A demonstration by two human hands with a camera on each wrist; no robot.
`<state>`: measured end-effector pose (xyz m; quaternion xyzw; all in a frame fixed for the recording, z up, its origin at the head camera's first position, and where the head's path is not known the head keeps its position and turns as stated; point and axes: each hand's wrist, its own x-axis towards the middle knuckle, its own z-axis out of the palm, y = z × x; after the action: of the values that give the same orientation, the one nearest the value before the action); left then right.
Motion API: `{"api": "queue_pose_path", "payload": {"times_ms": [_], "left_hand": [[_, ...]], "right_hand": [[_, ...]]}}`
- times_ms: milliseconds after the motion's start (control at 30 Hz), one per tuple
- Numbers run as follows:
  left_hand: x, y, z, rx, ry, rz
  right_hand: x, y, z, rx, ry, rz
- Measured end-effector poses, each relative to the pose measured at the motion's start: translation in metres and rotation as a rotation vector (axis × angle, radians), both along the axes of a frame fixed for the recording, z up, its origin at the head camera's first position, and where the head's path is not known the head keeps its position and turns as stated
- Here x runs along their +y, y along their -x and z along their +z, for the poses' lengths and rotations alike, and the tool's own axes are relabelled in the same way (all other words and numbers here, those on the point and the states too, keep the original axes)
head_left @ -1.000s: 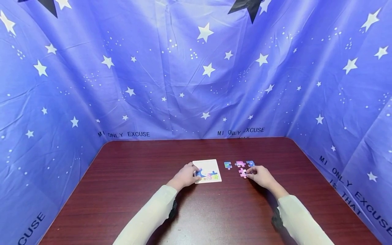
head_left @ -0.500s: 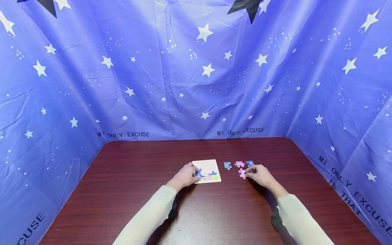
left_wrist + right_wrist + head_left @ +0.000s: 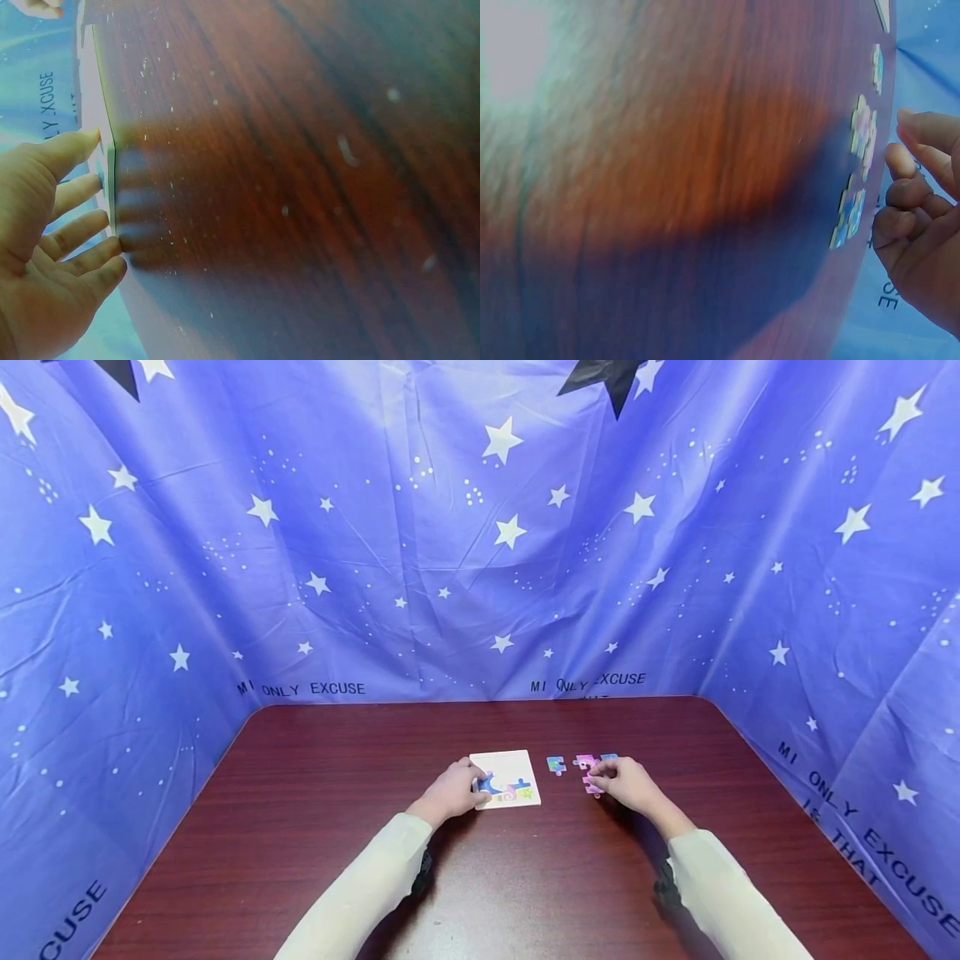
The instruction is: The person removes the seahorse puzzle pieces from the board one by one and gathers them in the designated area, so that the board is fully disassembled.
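My left hand (image 3: 453,789) rests on the left edge of a white square puzzle board (image 3: 508,762), which has blue, pink and green pieces along its near part. In the left wrist view, extended fingers touch the edge of the board (image 3: 103,90). My right hand (image 3: 632,785) hovers over the loose jigsaw pieces, fingers loosely bent, and no piece shows between them. Its fingertips overlap a lower pink puzzle piece (image 3: 592,788) and come close to an upper pink puzzle piece (image 3: 584,762). Behind the hand, a blue puzzle piece (image 3: 611,757) is partly hidden.
A blue-green puzzle piece (image 3: 555,764) lies between the board and the pink ones. All of this is on a dark red wooden table (image 3: 360,735). A blue curtain with stars (image 3: 420,568) hangs along the back and both sides.
My right hand has lifted slightly and shifted left and away from me, from the lower pink piece's right side to over the pink pieces. The left hand and board stay put.
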<state>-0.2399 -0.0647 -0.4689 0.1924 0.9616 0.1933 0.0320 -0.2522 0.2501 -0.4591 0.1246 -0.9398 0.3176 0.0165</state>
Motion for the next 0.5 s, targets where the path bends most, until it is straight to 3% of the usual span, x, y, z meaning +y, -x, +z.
{"api": "queue_pose_path", "payload": {"times_ms": [333, 500], "left_hand": [[0.0, 0.001, -0.001, -0.022, 0.002, 0.012], [0.001, 0.001, -0.001, 0.001, 0.005, 0.01]], "right_hand": [[-0.024, 0.002, 0.004, -0.118, 0.167, 0.04], [-0.039, 0.003, 0.007, -0.086, 0.124, 0.061]]}}
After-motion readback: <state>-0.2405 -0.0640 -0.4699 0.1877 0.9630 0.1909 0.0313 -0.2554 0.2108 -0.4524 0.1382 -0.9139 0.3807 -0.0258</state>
